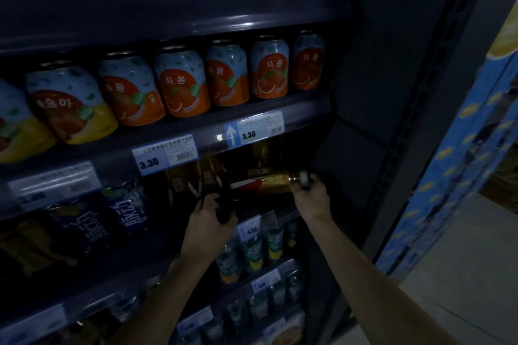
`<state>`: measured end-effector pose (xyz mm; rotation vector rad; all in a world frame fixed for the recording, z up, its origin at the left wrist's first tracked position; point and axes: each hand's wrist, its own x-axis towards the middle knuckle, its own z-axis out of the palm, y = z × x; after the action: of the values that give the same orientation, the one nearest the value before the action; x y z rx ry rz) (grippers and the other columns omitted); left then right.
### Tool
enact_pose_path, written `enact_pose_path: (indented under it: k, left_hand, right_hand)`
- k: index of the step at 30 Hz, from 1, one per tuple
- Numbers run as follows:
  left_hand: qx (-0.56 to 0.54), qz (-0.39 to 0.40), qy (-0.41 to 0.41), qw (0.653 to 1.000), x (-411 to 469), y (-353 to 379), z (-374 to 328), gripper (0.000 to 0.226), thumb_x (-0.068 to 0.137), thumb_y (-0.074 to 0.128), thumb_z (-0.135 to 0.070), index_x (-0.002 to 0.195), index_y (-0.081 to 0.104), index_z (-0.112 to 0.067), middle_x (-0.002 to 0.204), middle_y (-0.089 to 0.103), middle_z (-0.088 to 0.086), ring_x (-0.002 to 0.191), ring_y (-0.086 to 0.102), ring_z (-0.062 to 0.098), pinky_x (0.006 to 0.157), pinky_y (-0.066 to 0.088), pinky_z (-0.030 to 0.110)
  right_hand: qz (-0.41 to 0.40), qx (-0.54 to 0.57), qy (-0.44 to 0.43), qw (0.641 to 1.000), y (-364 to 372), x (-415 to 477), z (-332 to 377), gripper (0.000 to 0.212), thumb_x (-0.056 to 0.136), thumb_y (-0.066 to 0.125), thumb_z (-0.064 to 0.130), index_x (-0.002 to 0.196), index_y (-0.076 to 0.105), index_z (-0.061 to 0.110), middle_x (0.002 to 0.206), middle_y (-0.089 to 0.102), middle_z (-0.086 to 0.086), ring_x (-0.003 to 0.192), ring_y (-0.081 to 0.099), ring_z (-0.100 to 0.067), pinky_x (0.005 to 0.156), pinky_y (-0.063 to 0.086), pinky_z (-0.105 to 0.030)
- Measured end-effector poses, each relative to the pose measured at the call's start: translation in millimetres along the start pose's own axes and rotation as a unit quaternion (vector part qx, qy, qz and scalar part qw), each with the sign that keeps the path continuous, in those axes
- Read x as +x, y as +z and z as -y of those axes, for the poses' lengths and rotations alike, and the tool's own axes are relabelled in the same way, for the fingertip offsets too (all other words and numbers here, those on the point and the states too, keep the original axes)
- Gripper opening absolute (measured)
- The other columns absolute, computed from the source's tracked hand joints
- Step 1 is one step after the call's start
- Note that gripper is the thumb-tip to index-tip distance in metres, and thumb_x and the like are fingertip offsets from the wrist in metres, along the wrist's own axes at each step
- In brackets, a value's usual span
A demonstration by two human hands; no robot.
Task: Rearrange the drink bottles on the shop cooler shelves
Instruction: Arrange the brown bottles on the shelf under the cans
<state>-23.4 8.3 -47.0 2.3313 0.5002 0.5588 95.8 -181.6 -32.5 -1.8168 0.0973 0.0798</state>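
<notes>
Head view: amber bottle (273, 183), lying sideways at the middle shelf (157, 246) front; right hand (309, 196) pinching its cap end, left hand (208, 214) closing on a dark object. Likely rigid, smooth, moderately heavy; supporting the body is advisable.

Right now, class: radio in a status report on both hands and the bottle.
Right hand gripping yellow bottle by its cap end, bottle lying sideways. Left hand holding a dark object. Upright bottles crowd behind.
</notes>
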Motion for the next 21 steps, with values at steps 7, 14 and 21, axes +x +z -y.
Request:
enact_pose_path:
  k: [7, 14, 21]
  left_hand:
    - [0.019, 0.009, 0.035, 0.999, -11.5, -2.0, 1.5, 0.055, 0.082, 0.069, -0.031, 0.13, 0.049, -0.011, 0.12, 0.057, 0.009, 0.099, 0.061, 0.023, 0.074, 0.048, 0.024]
    - [0.048, 0.018, 0.037, 0.998, -22.2, -6.2, 2.0, 0.053, 0.085, 0.064, -0.037, 0.129, 0.049, -0.013, 0.114, 0.06, 0.001, 0.086, 0.059, 0.012, 0.067, 0.049, 0.023]
    - [0.045, 0.018, 0.029, 0.998, -26.4, -10.1, 5.8, 0.05, 0.085, 0.066, -0.032, 0.128, 0.05, -0.012, 0.092, 0.058, -0.006, 0.073, 0.054, 0.006, 0.066, 0.05, 0.024]
  right_hand:
    - [-0.017, 0.056, 0.006, 0.998, 4.3, -3.7, 2.4, 0.028, 0.09, 0.062, 0.019, 0.116, 0.052, 0.017, 0.103, 0.057, -0.002, 0.093, 0.055, -0.018, 0.082, 0.04, -0.026]
    - [-0.047, 0.124, 0.02, 0.991, 7.3, -10.3, 16.5, 0.016, 0.088, 0.059, 0.014, 0.076, 0.051, 0.02, 0.079, 0.057, 0.002, 0.067, 0.052, -0.006, 0.055, 0.037, -0.019]
    - [-0.044, 0.152, 0.032, 0.987, 10.8, -15.7, 20.8, 0.017, 0.084, 0.061, 0.015, 0.068, 0.054, 0.012, 0.068, 0.055, 0.001, 0.064, 0.052, -0.012, 0.056, 0.043, -0.021]
